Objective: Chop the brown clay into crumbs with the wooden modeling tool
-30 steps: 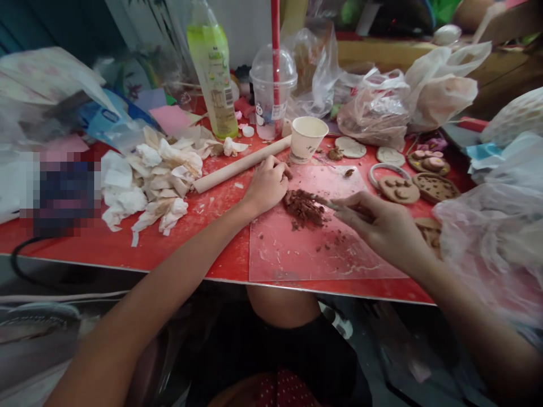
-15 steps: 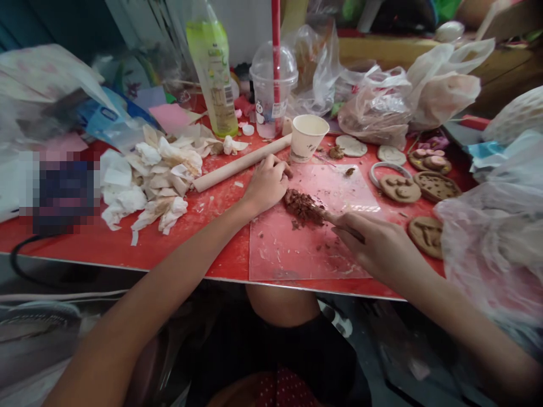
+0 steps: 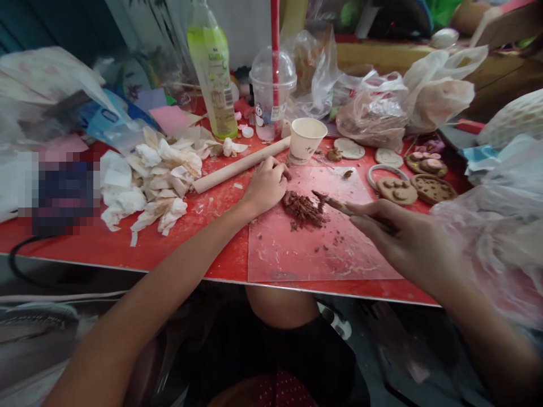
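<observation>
My right hand (image 3: 399,240) is closed round a slim clay-modelling tool (image 3: 337,204) with a dark, smeared tip. This tip hovers at the right edge of a pile of crumbly brown clay (image 3: 303,209). The clay lies on a clear plastic sheet (image 3: 280,260) on the red table. My left hand (image 3: 268,183) rests at the sheet's upper left, its fingers loosely bent and slightly apart, with nothing visible in them. Just beyond those fingers stands a white paper cup (image 3: 306,144). A pale rolling pin or tube (image 3: 241,164) lies behind my left hand.
Crumpled tissues (image 3: 156,169) heap up at the left. At the back stand a green drink bottle (image 3: 214,79) and a domed plastic cup (image 3: 271,90). To the right are several clay discs (image 3: 397,190), a white ring (image 3: 382,169) and plastic bags (image 3: 500,226).
My right hand has lifted the tool out of the clay pile and drawn it right and slightly up. The left hand has stayed in place.
</observation>
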Motion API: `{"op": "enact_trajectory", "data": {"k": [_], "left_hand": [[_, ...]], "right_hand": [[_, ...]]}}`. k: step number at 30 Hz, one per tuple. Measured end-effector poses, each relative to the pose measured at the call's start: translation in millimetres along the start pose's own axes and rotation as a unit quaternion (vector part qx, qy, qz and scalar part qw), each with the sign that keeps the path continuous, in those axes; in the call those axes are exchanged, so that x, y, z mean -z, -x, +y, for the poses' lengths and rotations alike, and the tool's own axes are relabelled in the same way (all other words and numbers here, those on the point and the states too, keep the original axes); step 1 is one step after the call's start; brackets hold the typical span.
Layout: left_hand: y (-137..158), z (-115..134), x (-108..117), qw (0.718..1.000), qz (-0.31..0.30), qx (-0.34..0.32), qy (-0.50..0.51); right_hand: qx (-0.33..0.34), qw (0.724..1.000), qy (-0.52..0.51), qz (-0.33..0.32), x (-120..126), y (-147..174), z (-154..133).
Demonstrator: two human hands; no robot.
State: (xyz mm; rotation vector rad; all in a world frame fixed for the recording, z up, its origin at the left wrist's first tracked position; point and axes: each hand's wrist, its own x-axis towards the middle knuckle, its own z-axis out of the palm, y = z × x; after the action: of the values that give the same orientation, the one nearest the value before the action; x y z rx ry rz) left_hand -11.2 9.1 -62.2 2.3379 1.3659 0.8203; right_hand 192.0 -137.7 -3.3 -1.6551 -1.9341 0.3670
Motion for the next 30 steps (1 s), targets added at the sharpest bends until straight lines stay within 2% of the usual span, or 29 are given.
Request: {"op": "enact_trajectory", "data": {"k": [3,7,10,13,17,19,23,27,30], "left_hand": [[-0.1,-2.3,-1.0,1.000,0.007,-0.009,0.008],[-0.4,-3.8,-2.1,1.000,0.007,-0.009,0.001],[-0.6,-3.4,-2.4,1.000,0.005,-0.009,-0.004],[-0.8,-2.3,-2.1,1.000,0.006,-0.008,-0.002],[-0.6,-0.7,-0.6,1.000,-0.001,-0.002,-0.001],[-0.4,-0.5,0.1,1.000,-0.002,-0.003,0.000],[0.0,-1.3,0.7,1.000,-0.001,-0.005,0.001],[0.1,-1.8,0.4,1.000,-0.001,-0.006,0.001],[0.1,-1.4,0.5,1.000,0.001,-0.008,0.003]], "right_hand": [[0.028,0.999,-0.013,-0.025,-22.7,-13.4,-2.8],[0.070,0.996,0.044,-0.040,-40.6,-15.9,5.6],[0.076,0.989,0.116,-0.052,-34.7,-5.4,13.9],[0.075,0.982,0.163,-0.051,-17.6,8.0,22.0],[0.007,0.997,0.071,-0.030,1.4,16.5,28.6],[-0.015,0.999,0.014,-0.028,1.7,14.3,26.9],[-0.005,0.997,-0.023,-0.074,-11.7,5.3,18.9],[0.009,0.995,0.000,-0.099,-19.0,7.6,18.7],[-0.015,0.993,0.031,-0.114,-13.1,16.3,22.2]]}}
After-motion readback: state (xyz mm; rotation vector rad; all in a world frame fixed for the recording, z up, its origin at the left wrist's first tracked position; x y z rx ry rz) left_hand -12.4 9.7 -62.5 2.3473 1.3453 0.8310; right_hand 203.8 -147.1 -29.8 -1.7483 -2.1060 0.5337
